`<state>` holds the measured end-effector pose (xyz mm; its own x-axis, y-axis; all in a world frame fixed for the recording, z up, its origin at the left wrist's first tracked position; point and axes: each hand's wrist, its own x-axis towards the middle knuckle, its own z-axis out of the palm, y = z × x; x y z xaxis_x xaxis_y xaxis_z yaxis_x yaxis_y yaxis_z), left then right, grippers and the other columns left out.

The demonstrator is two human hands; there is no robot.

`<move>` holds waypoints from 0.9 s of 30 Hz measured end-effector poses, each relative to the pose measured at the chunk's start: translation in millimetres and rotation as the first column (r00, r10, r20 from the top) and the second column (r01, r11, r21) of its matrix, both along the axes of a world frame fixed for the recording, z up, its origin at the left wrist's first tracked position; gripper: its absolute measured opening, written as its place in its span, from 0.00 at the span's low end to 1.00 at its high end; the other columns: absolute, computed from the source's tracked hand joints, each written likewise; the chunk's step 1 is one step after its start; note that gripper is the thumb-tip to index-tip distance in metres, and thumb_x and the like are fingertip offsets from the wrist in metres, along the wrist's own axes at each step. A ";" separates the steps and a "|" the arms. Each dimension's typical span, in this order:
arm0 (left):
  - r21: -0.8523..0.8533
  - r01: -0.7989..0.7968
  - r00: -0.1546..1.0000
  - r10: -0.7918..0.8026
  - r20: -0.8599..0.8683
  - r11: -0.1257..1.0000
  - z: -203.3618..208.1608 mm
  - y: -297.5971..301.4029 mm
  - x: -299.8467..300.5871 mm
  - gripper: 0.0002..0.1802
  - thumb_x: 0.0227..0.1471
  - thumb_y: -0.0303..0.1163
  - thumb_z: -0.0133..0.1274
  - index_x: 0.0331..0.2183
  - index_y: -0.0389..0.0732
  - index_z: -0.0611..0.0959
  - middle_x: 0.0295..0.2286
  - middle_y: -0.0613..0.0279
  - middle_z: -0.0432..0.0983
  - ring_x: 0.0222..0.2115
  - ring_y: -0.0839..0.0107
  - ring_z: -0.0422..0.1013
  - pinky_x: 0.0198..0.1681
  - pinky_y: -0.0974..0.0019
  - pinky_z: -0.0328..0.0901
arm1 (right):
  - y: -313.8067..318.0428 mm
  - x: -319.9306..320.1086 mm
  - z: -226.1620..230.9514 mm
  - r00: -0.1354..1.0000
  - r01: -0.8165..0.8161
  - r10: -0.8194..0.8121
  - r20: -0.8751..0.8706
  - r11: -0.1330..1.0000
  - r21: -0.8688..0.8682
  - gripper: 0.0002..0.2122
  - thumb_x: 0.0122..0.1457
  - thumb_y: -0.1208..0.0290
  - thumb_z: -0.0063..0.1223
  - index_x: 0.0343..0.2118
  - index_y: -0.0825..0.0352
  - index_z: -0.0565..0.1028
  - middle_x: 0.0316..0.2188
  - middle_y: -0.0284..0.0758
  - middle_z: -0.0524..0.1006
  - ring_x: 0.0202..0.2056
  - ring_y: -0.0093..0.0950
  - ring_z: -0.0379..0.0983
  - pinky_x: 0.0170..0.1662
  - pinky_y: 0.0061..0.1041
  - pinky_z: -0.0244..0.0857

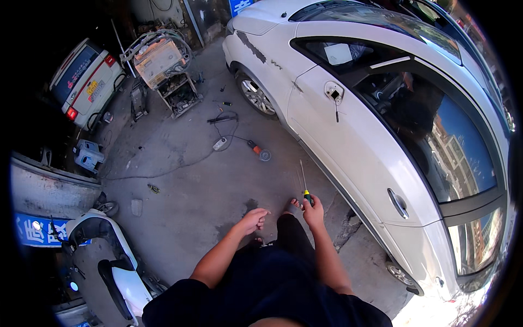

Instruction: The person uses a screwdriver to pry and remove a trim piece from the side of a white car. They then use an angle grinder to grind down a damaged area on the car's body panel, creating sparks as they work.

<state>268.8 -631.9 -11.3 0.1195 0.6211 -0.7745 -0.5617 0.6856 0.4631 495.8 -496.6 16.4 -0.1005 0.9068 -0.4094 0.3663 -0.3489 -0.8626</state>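
My right hand (313,211) is closed round the handle of a screwdriver (307,195). The handle is yellow and dark green, and its long thin shaft points up and away from me. My left hand (254,221) hangs to the left of it, fingers curled in; whether anything small is in them is hidden. Both hands are over the concrete floor, apart from the white car (338,131) on my right. On the car's front door a mirror mount (334,92) is bare, with a wire and connector hanging down.
An angle grinder (260,151) lies on the floor ahead, near a power strip (219,144) and its trailing cable. A cluttered machine cart (160,65) and a white van (87,82) stand farther back. A white scooter (128,283) is at my left, by a blue plastic stool (89,156).
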 end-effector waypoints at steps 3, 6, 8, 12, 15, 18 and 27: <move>-0.248 -0.295 0.947 0.248 -0.206 0.923 -44.7 -44.7 -77.8 0.06 0.62 0.36 0.47 0.37 0.47 0.77 0.17 0.74 0.55 0.16 0.79 0.52 0.21 0.68 0.55 | 85.2 -51.7 12.5 0.999 -0.033 0.032 0.012 0.996 0.078 0.20 0.63 0.67 0.52 0.56 0.69 0.69 0.24 0.33 0.76 0.25 0.20 0.72 0.29 0.23 0.66; -0.402 -0.700 0.710 0.516 -0.479 0.589 -66.6 -115.2 -141.0 0.04 0.57 0.34 0.47 0.35 0.47 0.76 0.16 0.72 0.54 0.15 0.77 0.51 0.19 0.69 0.51 | 175.6 -105.9 22.6 0.995 -0.090 0.096 -0.018 0.976 0.200 0.23 0.61 0.62 0.51 0.57 0.68 0.68 0.34 0.45 0.80 0.34 0.37 0.80 0.42 0.34 0.71; -0.452 -0.773 0.634 0.568 -0.525 0.445 -60.7 -157.1 -156.8 0.05 0.57 0.35 0.47 0.34 0.46 0.75 0.16 0.71 0.53 0.14 0.76 0.50 0.19 0.69 0.51 | 218.4 -145.0 38.4 0.995 -0.074 0.085 -0.054 0.981 0.180 0.24 0.61 0.62 0.50 0.58 0.67 0.68 0.38 0.49 0.80 0.40 0.40 0.79 0.46 0.35 0.70; -0.582 -0.690 0.713 0.542 -0.445 0.431 -49.1 -167.1 -147.5 0.08 0.58 0.35 0.44 0.34 0.43 0.75 0.16 0.70 0.51 0.16 0.76 0.51 0.23 0.68 0.53 | 285.2 -199.9 35.0 0.997 0.020 -0.009 -0.072 0.987 0.158 0.25 0.61 0.63 0.50 0.60 0.67 0.66 0.41 0.51 0.79 0.43 0.45 0.78 0.49 0.38 0.68; -0.643 -0.533 0.843 0.409 -0.350 0.549 -50.8 -154.6 -164.9 0.08 0.58 0.34 0.43 0.34 0.42 0.75 0.16 0.70 0.51 0.16 0.75 0.51 0.24 0.68 0.53 | 308.7 -240.2 20.5 0.995 0.074 -0.063 -0.077 0.985 0.157 0.28 0.60 0.64 0.48 0.62 0.67 0.61 0.43 0.55 0.77 0.45 0.52 0.76 0.50 0.42 0.67; -0.625 -0.428 0.904 0.308 -0.298 0.653 -74.8 -130.2 -230.2 0.08 0.58 0.34 0.44 0.34 0.42 0.75 0.17 0.70 0.51 0.16 0.75 0.51 0.23 0.67 0.54 | 304.1 -291.1 34.0 0.992 0.119 -0.115 -0.057 0.991 0.068 0.28 0.60 0.65 0.47 0.63 0.68 0.59 0.43 0.59 0.77 0.46 0.52 0.75 0.51 0.42 0.67; -0.209 -0.343 0.908 0.266 -0.324 0.916 -58.1 156.9 -400.4 0.10 0.59 0.36 0.49 0.40 0.43 0.77 0.18 0.73 0.56 0.16 0.78 0.53 0.22 0.67 0.57 | 289.9 -371.8 26.7 0.880 0.256 -0.379 0.287 0.886 0.386 0.34 0.56 0.73 0.51 0.64 0.75 0.52 0.41 0.59 0.74 0.46 0.55 0.73 0.51 0.46 0.66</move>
